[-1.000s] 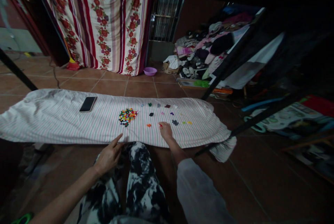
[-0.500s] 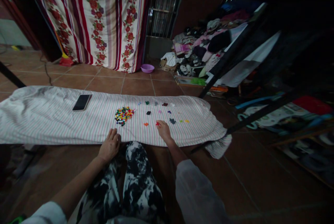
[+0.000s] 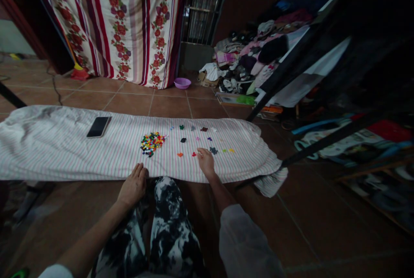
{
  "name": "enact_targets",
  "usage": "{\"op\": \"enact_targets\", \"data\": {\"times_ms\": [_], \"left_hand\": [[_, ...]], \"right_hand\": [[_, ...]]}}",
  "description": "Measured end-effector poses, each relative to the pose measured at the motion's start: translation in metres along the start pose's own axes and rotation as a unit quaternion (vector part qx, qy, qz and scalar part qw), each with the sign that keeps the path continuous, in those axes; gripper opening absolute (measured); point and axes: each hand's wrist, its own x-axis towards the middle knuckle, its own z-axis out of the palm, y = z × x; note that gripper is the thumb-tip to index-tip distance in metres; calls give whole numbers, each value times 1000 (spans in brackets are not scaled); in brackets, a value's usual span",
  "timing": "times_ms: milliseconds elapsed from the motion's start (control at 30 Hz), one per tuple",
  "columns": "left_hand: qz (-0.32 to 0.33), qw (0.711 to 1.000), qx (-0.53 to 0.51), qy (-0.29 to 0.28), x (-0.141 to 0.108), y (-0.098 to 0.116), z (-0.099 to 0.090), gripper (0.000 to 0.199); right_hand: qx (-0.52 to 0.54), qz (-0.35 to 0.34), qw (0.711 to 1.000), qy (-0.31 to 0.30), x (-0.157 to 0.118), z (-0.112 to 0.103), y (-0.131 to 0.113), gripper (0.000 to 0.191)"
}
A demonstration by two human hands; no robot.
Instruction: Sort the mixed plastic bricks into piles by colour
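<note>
A heap of mixed coloured small pieces (image 3: 152, 143) lies on the striped cloth (image 3: 110, 157). To its right are small single-colour groups, among them green (image 3: 181, 127), brown (image 3: 203, 129), black (image 3: 183, 140), orange (image 3: 180, 154) and dark grey (image 3: 213, 150). My right hand (image 3: 205, 160) hovers just right of the red pieces (image 3: 194, 154), its thumb and fingers near each other; whether something small is between them is too small to tell. My left hand (image 3: 134, 183) rests at the cloth's near edge, below the heap, fingers extended and holding nothing.
A phone (image 3: 98, 127) lies on the cloth at the left. Beyond are a floral curtain (image 3: 136, 23), a purple basin (image 3: 182, 83) and a pile of clothes (image 3: 252, 53). Dark slanting bars (image 3: 268, 92) stand at the right.
My right hand has moved slightly right, off the red pieces, which now show uncovered. My left hand has shifted slightly left and down. The view has tilted a little.
</note>
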Motion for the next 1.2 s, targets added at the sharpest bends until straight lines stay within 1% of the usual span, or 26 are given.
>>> {"op": "enact_targets", "data": {"times_ms": [100, 167, 267, 333, 400, 567, 700, 933, 1067, 1200], "left_hand": [[2, 1000, 8, -3, -1, 0, 1, 36], [4, 1000, 8, -7, -2, -1, 2, 36], [7, 1000, 8, -10, -3, -4, 4, 37], [10, 1000, 11, -8, -4, -5, 4, 38], [15, 1000, 18, -6, -4, -6, 4, 38], [14, 999, 46, -6, -4, -5, 4, 38], [12, 998, 54, -6, -4, -4, 4, 38], [10, 999, 34, -16, -4, -5, 3, 36], [-4, 1000, 14, -20, -4, -5, 4, 38], [-13, 999, 19, -37, -4, -3, 1, 40]], "right_hand": [[-48, 48, 995, 70, 2, -13, 24, 29], [-83, 74, 989, 98, 5, -22, 42, 27], [-105, 76, 987, 93, 12, -31, 65, 27], [-101, 60, 990, 74, 18, -30, 73, 28], [-93, 49, 992, 63, 25, -26, 77, 28], [-77, 42, 994, 63, 34, -9, 73, 23], [-60, 41, 995, 63, 29, -3, 66, 19], [-21, -32, 999, 32, 18, -6, 53, 23], [-12, -57, 998, 26, 18, -9, 47, 22], [-10, -78, 997, 24, 16, -12, 42, 22]]}}
